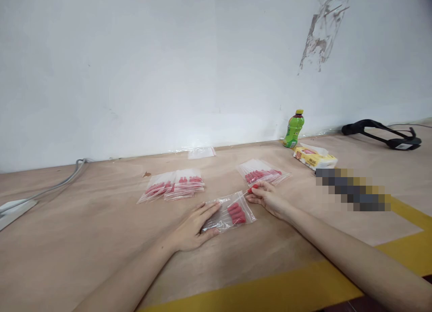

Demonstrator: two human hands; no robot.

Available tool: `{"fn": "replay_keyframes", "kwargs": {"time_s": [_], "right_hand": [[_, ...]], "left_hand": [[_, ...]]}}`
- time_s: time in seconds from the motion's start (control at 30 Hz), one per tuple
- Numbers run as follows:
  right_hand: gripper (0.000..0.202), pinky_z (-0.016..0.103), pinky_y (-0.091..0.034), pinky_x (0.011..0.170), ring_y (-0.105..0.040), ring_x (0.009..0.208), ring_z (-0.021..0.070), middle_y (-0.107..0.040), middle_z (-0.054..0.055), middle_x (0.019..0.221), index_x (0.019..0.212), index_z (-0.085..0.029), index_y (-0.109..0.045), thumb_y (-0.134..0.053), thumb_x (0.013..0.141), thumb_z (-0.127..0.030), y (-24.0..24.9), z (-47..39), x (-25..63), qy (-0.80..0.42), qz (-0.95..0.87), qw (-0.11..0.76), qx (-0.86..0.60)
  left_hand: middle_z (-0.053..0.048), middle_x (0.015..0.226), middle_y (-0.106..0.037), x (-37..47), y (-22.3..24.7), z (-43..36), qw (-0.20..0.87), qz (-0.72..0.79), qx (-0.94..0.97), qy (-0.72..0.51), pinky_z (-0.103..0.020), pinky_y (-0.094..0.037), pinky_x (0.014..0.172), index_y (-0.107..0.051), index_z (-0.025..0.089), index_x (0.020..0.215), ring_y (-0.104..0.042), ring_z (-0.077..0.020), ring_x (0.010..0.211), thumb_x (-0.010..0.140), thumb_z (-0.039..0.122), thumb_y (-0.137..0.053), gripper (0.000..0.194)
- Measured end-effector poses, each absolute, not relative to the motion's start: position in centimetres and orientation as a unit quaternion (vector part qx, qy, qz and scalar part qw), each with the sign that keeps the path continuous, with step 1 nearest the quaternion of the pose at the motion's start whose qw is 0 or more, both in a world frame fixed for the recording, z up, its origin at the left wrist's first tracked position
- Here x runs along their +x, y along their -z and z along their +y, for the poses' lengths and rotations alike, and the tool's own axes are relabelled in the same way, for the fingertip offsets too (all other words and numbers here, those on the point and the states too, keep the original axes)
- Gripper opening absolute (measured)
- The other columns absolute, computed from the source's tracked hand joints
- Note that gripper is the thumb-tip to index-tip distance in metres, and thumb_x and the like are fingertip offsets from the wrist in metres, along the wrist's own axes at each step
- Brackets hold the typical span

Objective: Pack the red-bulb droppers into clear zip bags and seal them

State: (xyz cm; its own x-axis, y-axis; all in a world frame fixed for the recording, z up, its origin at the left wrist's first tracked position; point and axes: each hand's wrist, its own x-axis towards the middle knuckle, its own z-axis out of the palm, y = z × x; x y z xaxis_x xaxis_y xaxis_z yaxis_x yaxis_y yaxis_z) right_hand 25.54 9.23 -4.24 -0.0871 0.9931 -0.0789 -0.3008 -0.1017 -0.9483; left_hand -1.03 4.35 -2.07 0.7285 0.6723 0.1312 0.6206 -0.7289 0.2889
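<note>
A clear zip bag lies flat on the table with several red-handled, thin-shafted tools inside, like small screwdrivers. My left hand rests on the bag's left part, fingers stretched out and pressing it down. At the bag's upper right corner, my right hand pinches one more red-handled tool by its handle. Its slim pale shaft points left, over the bag's edge; whether the tip is inside I cannot tell.
Filled zip bags with red handles lie in a left pile and a right pile. Behind them is a flat clear bag. A green bottle, a tissue pack, a black headset-like strap and a cable lie farther out.
</note>
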Motion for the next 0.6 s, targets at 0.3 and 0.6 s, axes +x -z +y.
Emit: {"fn": "replay_keyframes", "kwargs": {"time_s": [0.3, 0.6], "right_hand": [[0.034, 0.014, -0.034, 0.036, -0.048, 0.046, 0.0049, -0.053, -0.005, 0.059, 0.075, -0.016, -0.05, -0.071, 0.056, -0.035, 4.5, 9.5, 25.3, -0.527, -0.592, 0.382, -0.475], [0.031, 0.015, -0.029, 0.033, -0.038, 0.037, 0.0036, -0.05, -0.007, 0.049, 0.072, -0.017, -0.053, -0.07, 0.056, -0.036, 3.2, 11.1, 25.3, -0.509, -0.692, 0.27, -0.434]], "left_hand": [[-0.004, 0.139, -0.028, -1.2, 2.2, 4.3, 0.116, 0.362, 0.917, -0.118, -0.044, -0.024, 0.103, -0.019, 0.024, 0.136, -0.024, -0.0254, 0.127, 0.087, 0.046, -0.039, 0.057], [-0.004, 0.139, -0.028, -1.0, 1.8, 4.3, 0.12, 0.361, 0.918, -0.115, -0.043, -0.025, 0.103, -0.02, 0.024, 0.136, -0.025, -0.025, 0.127, 0.087, 0.045, -0.04, 0.057]]}}
